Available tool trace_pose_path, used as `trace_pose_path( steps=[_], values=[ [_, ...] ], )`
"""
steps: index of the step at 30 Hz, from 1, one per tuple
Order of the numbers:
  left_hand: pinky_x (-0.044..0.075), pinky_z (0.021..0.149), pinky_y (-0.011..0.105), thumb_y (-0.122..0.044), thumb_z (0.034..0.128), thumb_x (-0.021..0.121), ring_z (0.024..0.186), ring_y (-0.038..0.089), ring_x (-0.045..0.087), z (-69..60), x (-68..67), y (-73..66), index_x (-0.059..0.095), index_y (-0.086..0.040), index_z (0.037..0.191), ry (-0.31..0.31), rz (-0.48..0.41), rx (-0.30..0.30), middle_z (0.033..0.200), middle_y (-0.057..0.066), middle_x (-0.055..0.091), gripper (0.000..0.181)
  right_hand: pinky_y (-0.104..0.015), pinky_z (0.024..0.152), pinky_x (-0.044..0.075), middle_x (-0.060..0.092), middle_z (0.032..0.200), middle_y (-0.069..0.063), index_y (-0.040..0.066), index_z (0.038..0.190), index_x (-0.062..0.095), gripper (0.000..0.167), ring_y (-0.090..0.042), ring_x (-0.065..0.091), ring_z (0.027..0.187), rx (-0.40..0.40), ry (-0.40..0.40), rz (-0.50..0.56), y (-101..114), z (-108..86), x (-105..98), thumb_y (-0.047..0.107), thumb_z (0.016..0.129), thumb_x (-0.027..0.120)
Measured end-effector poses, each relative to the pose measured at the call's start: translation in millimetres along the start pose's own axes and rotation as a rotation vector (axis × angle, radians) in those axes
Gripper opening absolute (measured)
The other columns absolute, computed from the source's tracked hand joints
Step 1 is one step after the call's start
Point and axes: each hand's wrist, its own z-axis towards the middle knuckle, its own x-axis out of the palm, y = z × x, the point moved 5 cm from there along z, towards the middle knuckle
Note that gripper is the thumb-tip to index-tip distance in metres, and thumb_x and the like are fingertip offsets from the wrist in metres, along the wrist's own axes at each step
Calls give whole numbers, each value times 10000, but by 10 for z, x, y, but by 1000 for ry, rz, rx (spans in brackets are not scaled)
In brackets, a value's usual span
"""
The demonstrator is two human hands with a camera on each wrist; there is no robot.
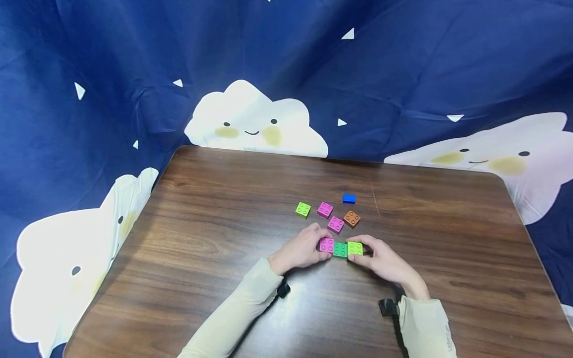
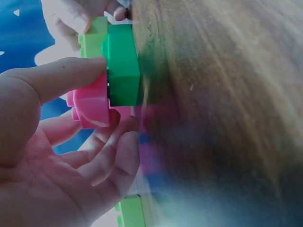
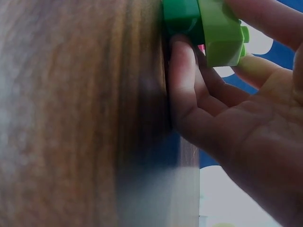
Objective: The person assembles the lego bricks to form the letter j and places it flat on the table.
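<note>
Between the two hands, a pink building brick [image 1: 326, 245], a green brick [image 1: 340, 250] and a lime brick [image 1: 355, 248] stand in a row. The green one sits lower, close over the table, with the other two a level higher at its ends. My left hand [image 1: 304, 247] pinches the pink brick between thumb and fingers, as the left wrist view shows with the green brick [image 2: 124, 66] beside it. From the other side my right hand [image 1: 384, 261] pinches the lime brick [image 3: 222, 35]. Whether the raised bricks are fully pressed down cannot be told.
Behind the hands lie loose bricks on the brown wooden table [image 1: 215, 209]: a lime brick [image 1: 303, 209], two pink bricks, one far [image 1: 325, 209] and one near [image 1: 335, 224], a brown brick [image 1: 351, 218] and a blue brick [image 1: 349, 198]. A blue cloud-patterned curtain [image 1: 358, 74] hangs behind.
</note>
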Motion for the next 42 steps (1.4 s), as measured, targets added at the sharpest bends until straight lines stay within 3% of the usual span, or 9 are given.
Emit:
trace_pose_path(
  steps=[11, 18, 24, 34, 42],
  values=[
    [466, 846, 222, -285, 847, 730, 871, 86, 503, 15, -3, -22, 653, -119, 1191, 9, 35, 5, 1015, -1, 557, 390, -357, 855, 424, 614, 1217, -98, 90, 1293, 568, 443, -217, 532, 1034, 1, -11, 2, 8, -8, 0, 304, 914, 649],
    [436, 721, 196, -286, 852, 728, 778, 83, 474, 17, -23, -65, 659, -119, 1214, 9, 83, 7, 927, -18, 530, 405, -380, 883, 420, 608, 1241, -106, 93, 1300, 564, 452, -230, 531, 1074, 4, -11, -13, 2, -6, -9, 318, 916, 644],
    [418, 693, 206, -305, 854, 723, 763, 86, 465, 6, -15, -73, 645, -117, 1229, -7, 123, 7, 889, -31, 519, 426, -372, 876, 423, 608, 1240, -111, 87, 1298, 568, 454, -228, 533, 1069, 3, -13, -25, 2, -5, -6, 320, 915, 644],
    [437, 753, 227, -322, 845, 728, 846, 99, 510, 9, 24, -24, 634, -110, 1228, -18, 125, 4, 952, -29, 574, 447, -370, 859, 427, 609, 1232, -111, 83, 1290, 574, 454, -223, 537, 1054, -1, -8, -43, 29, 11, 1, 322, 912, 647],
    [457, 771, 212, -297, 822, 749, 846, 87, 507, 28, 18, 29, 629, -100, 1219, -18, 49, -34, 986, -13, 558, 459, -322, 788, 417, 608, 1184, -107, 83, 1280, 581, 434, -207, 524, 965, 3, -13, -65, 70, 49, -12, 289, 905, 652]
  ],
)
